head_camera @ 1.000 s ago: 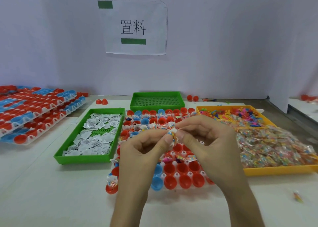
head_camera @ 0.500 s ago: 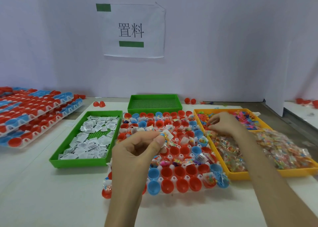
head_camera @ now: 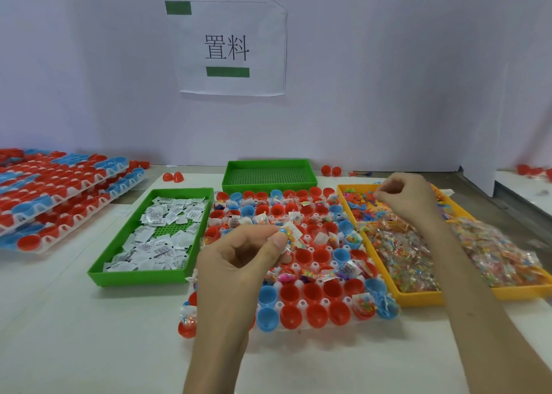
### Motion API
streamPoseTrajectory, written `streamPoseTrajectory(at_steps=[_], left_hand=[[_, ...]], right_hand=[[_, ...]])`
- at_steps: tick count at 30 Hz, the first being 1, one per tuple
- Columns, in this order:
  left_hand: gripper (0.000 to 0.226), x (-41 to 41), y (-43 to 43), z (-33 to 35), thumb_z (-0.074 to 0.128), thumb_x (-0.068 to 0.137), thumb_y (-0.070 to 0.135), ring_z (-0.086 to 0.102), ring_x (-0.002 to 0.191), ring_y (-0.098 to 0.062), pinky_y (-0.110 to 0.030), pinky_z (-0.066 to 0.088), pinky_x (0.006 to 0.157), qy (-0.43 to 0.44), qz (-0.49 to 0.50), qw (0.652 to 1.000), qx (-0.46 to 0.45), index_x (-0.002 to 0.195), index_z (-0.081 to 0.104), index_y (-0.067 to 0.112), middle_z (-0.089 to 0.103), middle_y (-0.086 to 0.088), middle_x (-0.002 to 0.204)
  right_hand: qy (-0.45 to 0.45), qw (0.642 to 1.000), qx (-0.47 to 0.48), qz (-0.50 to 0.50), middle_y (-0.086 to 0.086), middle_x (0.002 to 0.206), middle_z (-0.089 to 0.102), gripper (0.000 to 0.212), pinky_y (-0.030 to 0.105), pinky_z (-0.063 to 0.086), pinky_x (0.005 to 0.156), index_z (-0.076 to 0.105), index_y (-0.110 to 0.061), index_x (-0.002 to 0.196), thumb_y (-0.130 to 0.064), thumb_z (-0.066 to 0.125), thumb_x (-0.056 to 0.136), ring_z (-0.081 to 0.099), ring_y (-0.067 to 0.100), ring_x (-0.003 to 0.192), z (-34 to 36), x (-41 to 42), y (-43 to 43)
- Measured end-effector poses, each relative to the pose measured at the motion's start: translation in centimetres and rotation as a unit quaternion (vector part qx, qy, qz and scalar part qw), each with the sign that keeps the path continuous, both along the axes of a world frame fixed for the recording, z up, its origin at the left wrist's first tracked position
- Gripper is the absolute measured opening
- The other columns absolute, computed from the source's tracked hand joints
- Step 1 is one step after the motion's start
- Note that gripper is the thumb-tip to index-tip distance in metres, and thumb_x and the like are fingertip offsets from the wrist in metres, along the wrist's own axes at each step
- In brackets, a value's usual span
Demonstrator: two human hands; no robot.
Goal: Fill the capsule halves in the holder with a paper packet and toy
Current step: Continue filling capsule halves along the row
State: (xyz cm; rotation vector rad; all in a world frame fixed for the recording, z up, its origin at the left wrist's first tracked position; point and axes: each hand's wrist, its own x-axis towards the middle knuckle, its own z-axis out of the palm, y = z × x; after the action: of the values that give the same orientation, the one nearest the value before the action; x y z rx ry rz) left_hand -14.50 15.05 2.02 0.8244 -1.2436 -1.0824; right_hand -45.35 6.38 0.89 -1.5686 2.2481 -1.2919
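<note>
A white holder [head_camera: 310,295] in front of me carries rows of red and blue capsule halves; several hold a packet and toy, others near the front are bare. My left hand [head_camera: 236,262] hovers over the holder's left side and pinches a paper packet with a small bead toy bag [head_camera: 291,234] between thumb and fingers. My right hand [head_camera: 406,198] reaches into the far end of the yellow tray [head_camera: 418,299], fingers curled and pinching at the coloured plastic toys [head_camera: 363,199] there. What it pinches is hidden.
A green tray [head_camera: 143,275] of white paper packets lies left of the holder. An empty green tray [head_camera: 268,175] stands behind. Stacked holders of capsule halves [head_camera: 59,190] fill the far left. Bagged bead toys [head_camera: 448,256] fill the yellow tray. Loose red halves [head_camera: 173,177] lie near the wall.
My right hand has left the left hand and moved right and back to the yellow tray's far end. The left hand keeps hold of the packet and toy bag.
</note>
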Motion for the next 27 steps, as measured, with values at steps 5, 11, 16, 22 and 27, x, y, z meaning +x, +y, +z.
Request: streamPoseTrajectory(at_steps=[5,11,16,22,27], left_hand=[[0.014,-0.2,0.1,-0.1,0.075,0.068,0.033,0.072,0.067,-0.020,-0.021,0.057,0.063,0.009,-0.001,1.000,0.000,0.080,0.080,0.029,0.074,-0.005,0.070],[0.018,0.0,0.4,0.0,0.077,0.067,0.033,0.073,0.065,-0.018,-0.020,0.056,0.061,0.032,-0.004,0.999,0.003,0.084,0.081,0.027,0.075,-0.007,0.071],[0.020,0.4,0.4,-0.2,0.080,0.070,0.022,0.074,0.065,-0.027,-0.025,0.058,0.056,0.032,0.014,0.999,-0.005,0.090,0.077,0.021,0.074,-0.013,0.069],[0.015,0.8,-0.2,-0.2,0.079,0.069,0.016,0.072,0.058,-0.023,-0.021,0.056,0.054,-0.030,0.023,0.999,-0.037,0.081,0.073,0.008,0.073,-0.010,0.065],[0.006,1.3,-0.3,-0.7,0.080,0.073,0.009,0.072,0.061,-0.021,-0.022,0.057,0.057,-0.046,0.035,0.997,-0.046,0.078,0.076,0.008,0.075,-0.006,0.068]], right_hand=[[-0.108,0.971,-0.076,0.198,-0.012,0.084,0.077,0.008,0.017,0.053,0.073,0.075,-0.024,0.087,-0.017,0.078,0.084,0.072,0.002,0.081,5.3,4.9,4.0],[-0.078,0.935,-0.092,0.334,-0.013,0.085,0.077,0.019,0.014,0.056,0.073,0.078,-0.024,0.091,-0.006,0.074,0.086,0.074,0.005,0.081,5.3,13.2,8.5],[-0.142,0.908,-0.126,0.374,-0.008,0.088,0.077,0.021,0.018,0.055,0.077,0.077,-0.015,0.095,0.003,0.072,0.086,0.074,0.008,0.087,3.7,15.4,9.2],[-0.157,0.910,-0.113,0.366,-0.011,0.095,0.076,0.016,0.014,0.052,0.081,0.076,-0.024,0.101,-0.013,0.069,0.093,0.071,0.005,0.095,3.0,15.7,9.8],[-0.179,0.909,-0.107,0.360,-0.009,0.089,0.077,0.025,0.023,0.058,0.081,0.074,-0.028,0.097,-0.013,0.081,0.078,0.074,0.010,0.089,2.4,16.2,10.3]])
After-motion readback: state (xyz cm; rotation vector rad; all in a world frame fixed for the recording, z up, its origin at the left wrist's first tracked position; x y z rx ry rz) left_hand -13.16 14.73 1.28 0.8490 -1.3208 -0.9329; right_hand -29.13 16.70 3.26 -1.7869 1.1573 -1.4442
